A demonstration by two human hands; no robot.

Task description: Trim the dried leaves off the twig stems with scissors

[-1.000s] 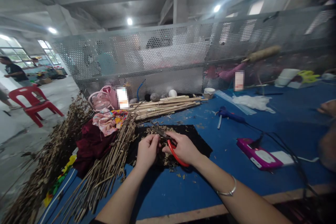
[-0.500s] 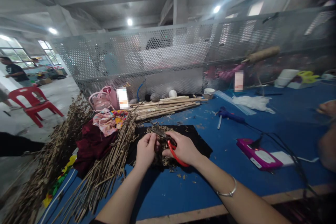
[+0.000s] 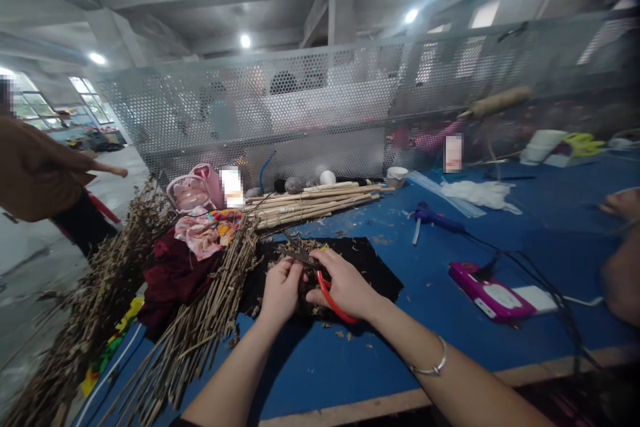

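My right hand [image 3: 347,285] grips a pair of scissors with red handles [image 3: 329,296]. Their dark blades point left, just above the fingertips of my left hand [image 3: 281,288]. That hand is closed in a pinch, and whatever lies between its fingers is too small and hidden to name. Both hands are over a black cloth [image 3: 377,273] spread on the blue table [image 3: 425,353]. Dry, brown plant scraps [image 3: 316,245] are scattered on the cloth and around it. Beside my left hand lies a bundle of dried stems [image 3: 207,310].
Pale sticks [image 3: 310,205] lie behind the cloth. A blue glue gun [image 3: 435,217] and a magenta device [image 3: 490,293] with cables are to the right, near another person's hand [image 3: 623,203]. Leafy dried branches [image 3: 95,300] and maroon fabric [image 3: 173,280] fill the left. A perforated metal screen [image 3: 330,107] stands behind.
The scissor blades have shifted slightly down and left; my hands stay close together over the cloth. A person in a brown top has come into view at left, covering most of the red chair.
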